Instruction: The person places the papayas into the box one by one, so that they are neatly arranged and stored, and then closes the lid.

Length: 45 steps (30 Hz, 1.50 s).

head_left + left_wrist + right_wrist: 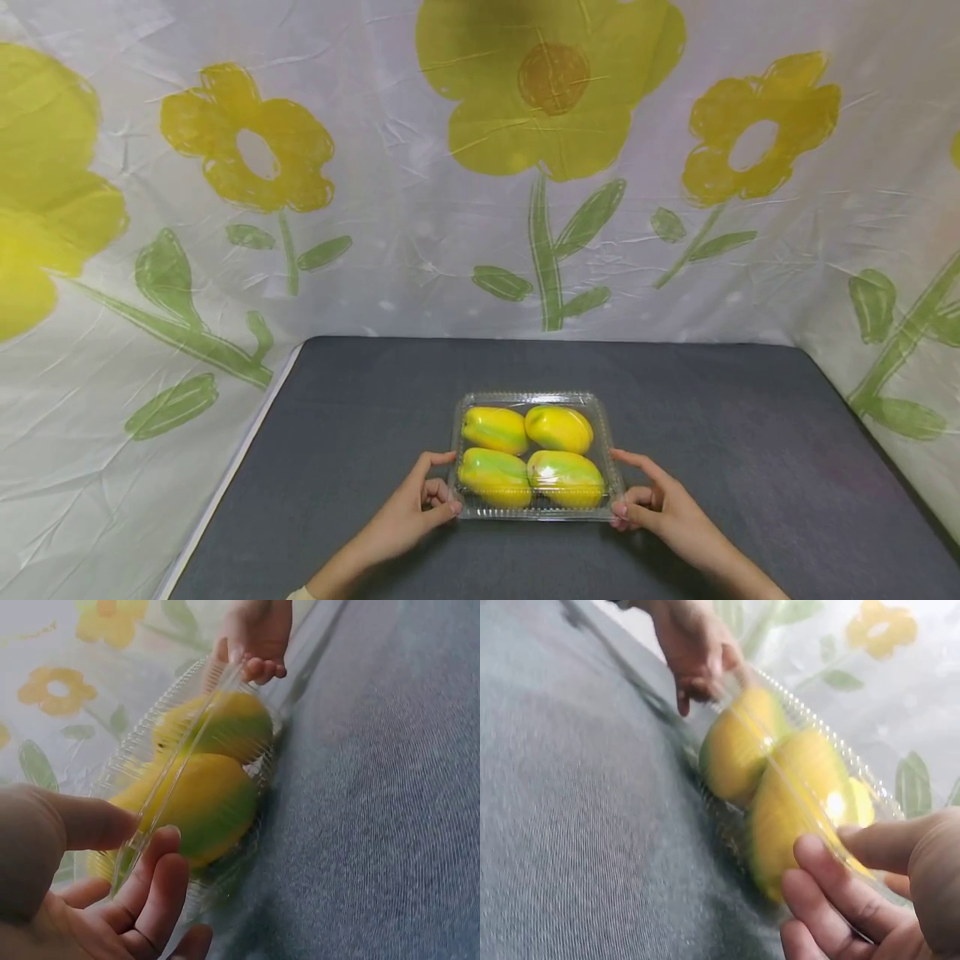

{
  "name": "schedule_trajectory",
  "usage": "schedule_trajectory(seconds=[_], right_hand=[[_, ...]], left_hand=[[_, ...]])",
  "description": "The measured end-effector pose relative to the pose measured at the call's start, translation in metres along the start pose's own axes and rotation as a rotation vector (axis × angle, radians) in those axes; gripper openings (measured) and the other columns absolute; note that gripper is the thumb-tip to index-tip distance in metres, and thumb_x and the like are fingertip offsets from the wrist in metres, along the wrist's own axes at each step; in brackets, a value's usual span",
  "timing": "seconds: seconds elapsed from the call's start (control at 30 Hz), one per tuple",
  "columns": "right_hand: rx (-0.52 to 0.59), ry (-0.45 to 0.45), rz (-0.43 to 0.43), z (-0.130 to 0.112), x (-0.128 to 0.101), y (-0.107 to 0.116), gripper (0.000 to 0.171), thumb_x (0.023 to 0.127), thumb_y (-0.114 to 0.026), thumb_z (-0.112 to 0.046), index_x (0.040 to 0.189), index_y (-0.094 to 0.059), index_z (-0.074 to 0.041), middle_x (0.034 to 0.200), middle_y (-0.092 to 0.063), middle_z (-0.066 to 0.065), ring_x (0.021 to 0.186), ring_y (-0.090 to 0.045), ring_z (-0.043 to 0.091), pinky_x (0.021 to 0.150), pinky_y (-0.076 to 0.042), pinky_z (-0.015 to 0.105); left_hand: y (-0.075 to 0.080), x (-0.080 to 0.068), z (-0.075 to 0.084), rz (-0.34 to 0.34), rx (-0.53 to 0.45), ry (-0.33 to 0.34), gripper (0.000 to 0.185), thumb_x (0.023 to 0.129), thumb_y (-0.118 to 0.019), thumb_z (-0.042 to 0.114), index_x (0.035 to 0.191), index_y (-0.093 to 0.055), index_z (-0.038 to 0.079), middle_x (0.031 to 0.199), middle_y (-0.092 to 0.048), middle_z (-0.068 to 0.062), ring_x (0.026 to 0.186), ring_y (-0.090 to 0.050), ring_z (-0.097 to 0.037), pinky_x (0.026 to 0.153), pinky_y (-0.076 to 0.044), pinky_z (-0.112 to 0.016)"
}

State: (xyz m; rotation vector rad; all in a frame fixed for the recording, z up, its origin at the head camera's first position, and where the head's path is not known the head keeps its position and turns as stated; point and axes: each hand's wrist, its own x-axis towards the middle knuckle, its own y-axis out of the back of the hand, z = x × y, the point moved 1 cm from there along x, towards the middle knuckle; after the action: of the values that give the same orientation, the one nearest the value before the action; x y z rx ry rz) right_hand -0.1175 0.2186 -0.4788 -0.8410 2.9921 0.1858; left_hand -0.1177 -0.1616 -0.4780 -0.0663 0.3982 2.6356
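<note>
Left hand: our left hand [420,504] pinches the near-left corner of the clear plastic box [534,402], thumb on the lid edge and fingers curled beneath the rim, so the thin plastic is squeezed between them.
Right hand: our right hand [656,504] mirrors it at the near-right corner, thumb on top and fingers tucked under, clamped on the rim.
Why both corners: we judge a grip at each end keeps the flimsy box level and stops it skating on the bench [750,450].
Box: it sits flat near the middle of the bench, just ahead of us, lid down over the contents.
Fruit: four yellow-green fruits [528,454] lie inside, two rows of two, packed touching one another and filling the tray, which is why none rolls about.
Wrist views: both show the lid line running across the fruit and each thumb bearing on that seam.
Backdrop: a white sheet with yellow flowers [551,92] hangs behind and around the bench.
</note>
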Motion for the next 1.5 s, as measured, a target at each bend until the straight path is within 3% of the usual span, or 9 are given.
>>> schedule_trajectory(seconds=[0.23, 0.47, 0.63, 0.83, 1.03, 1.23, 1.37, 1.5], right_hand=[[0.020, -0.042, 0.059, -0.001, 0.000, -0.006, 0.075, 0.094, -0.065, -0.010, 0.154, -0.019, -0.001, 0.085, -0.074, -0.005, 0.080, -0.071, 0.013, 0.072, -0.060, 0.032], [0.077, -0.147, 0.125, -0.006, -0.002, -0.013, 0.078, 0.095, -0.065, -0.012, 0.155, -0.016, -0.006, 0.077, -0.068, -0.008, 0.078, -0.067, 0.011, 0.073, -0.055, 0.029], [0.061, -0.185, 0.173, -0.009, 0.000, -0.017, 0.078, 0.092, -0.065, -0.007, 0.153, -0.017, -0.006, 0.072, -0.063, -0.008, 0.071, -0.061, 0.010, 0.068, -0.053, 0.028], [0.047, -0.147, 0.162, -0.010, 0.000, -0.017, 0.078, 0.090, -0.064, -0.002, 0.152, -0.017, -0.003, 0.071, -0.063, -0.005, 0.072, -0.065, 0.014, 0.062, -0.052, 0.026], [0.026, -0.098, 0.095, -0.007, -0.001, -0.013, 0.078, 0.094, -0.063, -0.007, 0.154, -0.014, -0.003, 0.077, -0.068, -0.006, 0.078, -0.068, 0.014, 0.065, -0.053, 0.026], [0.007, -0.073, 0.077, -0.005, -0.002, -0.011, 0.077, 0.096, -0.062, -0.010, 0.156, -0.014, -0.003, 0.080, -0.070, -0.004, 0.080, -0.069, 0.015, 0.070, -0.055, 0.030], [-0.071, -0.047, 0.100, -0.004, -0.001, -0.010, 0.080, 0.094, -0.066, -0.012, 0.157, -0.018, -0.003, 0.081, -0.068, -0.001, 0.072, -0.064, 0.010, 0.065, -0.054, 0.028], [-0.221, -0.075, 0.140, -0.003, 0.000, -0.008, 0.084, 0.090, -0.073, -0.021, 0.158, -0.024, -0.010, 0.079, -0.066, 0.001, 0.063, -0.054, 0.003, 0.056, -0.047, 0.025]], left_hand=[[-0.002, 0.002, -0.001, 0.030, -0.105, 0.021, 0.067, 0.093, -0.066, 0.007, 0.148, -0.028, 0.000, 0.082, -0.064, -0.007, 0.074, -0.062, -0.011, 0.070, -0.052, -0.023], [-0.006, 0.005, 0.001, 0.100, -0.167, 0.097, 0.068, 0.087, -0.068, 0.003, 0.146, -0.035, 0.002, 0.070, -0.057, 0.002, 0.063, -0.055, -0.008, 0.065, -0.049, -0.024], [-0.006, 0.005, 0.003, 0.123, -0.166, 0.103, 0.068, 0.084, -0.068, -0.001, 0.145, -0.037, 0.000, 0.068, -0.056, 0.002, 0.059, -0.052, -0.007, 0.060, -0.045, -0.022], [-0.004, 0.006, 0.004, 0.094, -0.140, 0.046, 0.069, 0.086, -0.067, -0.002, 0.147, -0.034, -0.002, 0.068, -0.055, 0.001, 0.055, -0.048, -0.005, 0.057, -0.043, -0.019], [0.002, 0.005, 0.003, 0.033, -0.112, 0.053, 0.069, 0.090, -0.066, 0.004, 0.149, -0.030, 0.003, 0.074, -0.058, -0.001, 0.062, -0.054, -0.009, 0.059, -0.044, -0.021], [0.008, 0.004, 0.001, 0.013, 0.031, 0.020, 0.067, 0.093, -0.069, 0.019, 0.149, -0.034, 0.009, 0.086, -0.067, -0.009, 0.074, -0.064, -0.015, 0.069, -0.050, -0.024], [0.008, 0.005, -0.001, 0.095, 0.214, -0.015, 0.068, 0.088, -0.075, 0.034, 0.145, -0.043, 0.017, 0.102, -0.067, -0.004, 0.091, -0.064, -0.014, 0.084, -0.054, -0.030], [0.007, 0.008, -0.002, 0.211, 0.413, -0.023, 0.072, 0.080, -0.079, 0.049, 0.141, -0.051, 0.026, 0.122, -0.061, 0.003, 0.114, -0.054, -0.018, 0.098, -0.049, -0.045]])
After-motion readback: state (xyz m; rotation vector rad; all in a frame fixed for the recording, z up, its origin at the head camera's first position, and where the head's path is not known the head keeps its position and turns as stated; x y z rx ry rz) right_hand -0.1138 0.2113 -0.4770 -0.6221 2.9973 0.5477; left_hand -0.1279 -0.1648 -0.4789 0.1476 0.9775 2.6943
